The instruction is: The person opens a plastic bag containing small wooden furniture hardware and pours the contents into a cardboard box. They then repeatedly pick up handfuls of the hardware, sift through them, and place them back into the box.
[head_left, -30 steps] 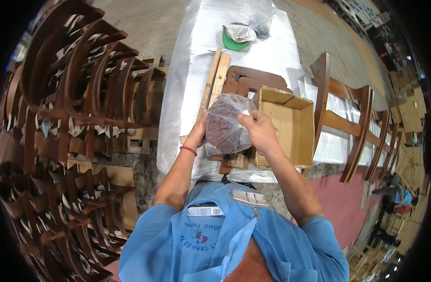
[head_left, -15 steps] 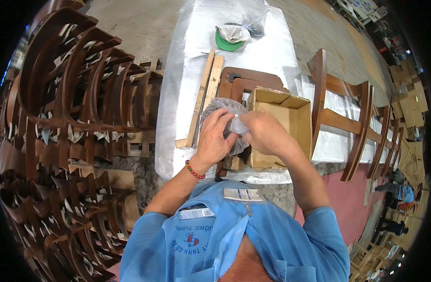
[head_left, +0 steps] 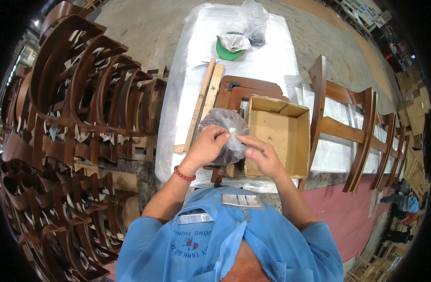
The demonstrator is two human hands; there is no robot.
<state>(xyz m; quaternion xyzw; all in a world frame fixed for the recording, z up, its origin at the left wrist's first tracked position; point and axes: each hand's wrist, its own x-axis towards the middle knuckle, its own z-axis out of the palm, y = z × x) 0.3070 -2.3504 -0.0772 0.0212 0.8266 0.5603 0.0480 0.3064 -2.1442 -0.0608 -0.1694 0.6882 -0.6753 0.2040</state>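
A clear plastic bag (head_left: 223, 126) with dark contents is held up over the near edge of the table. My left hand (head_left: 207, 145), with a red bead bracelet at the wrist, grips the bag from the left. My right hand (head_left: 261, 156) pinches the twisted white neck of the bag from the right. Just right of the hands stands an open cardboard box (head_left: 277, 136); nothing shows inside it. What the bag holds cannot be made out.
The table (head_left: 187, 84) is wrapped in clear plastic film. On it lie two pale wooden strips (head_left: 205, 101), a dark wooden chair-seat frame (head_left: 246, 89), a green bowl (head_left: 228, 47) and another plastic bag (head_left: 253, 19). Stacked curved chair backs (head_left: 84, 108) fill the left; assembled chair frames (head_left: 356, 127) stand right.
The bag was held up whole between both hands. Both hands have since closed in on its top, and the right hand's fingers now pinch the neck.
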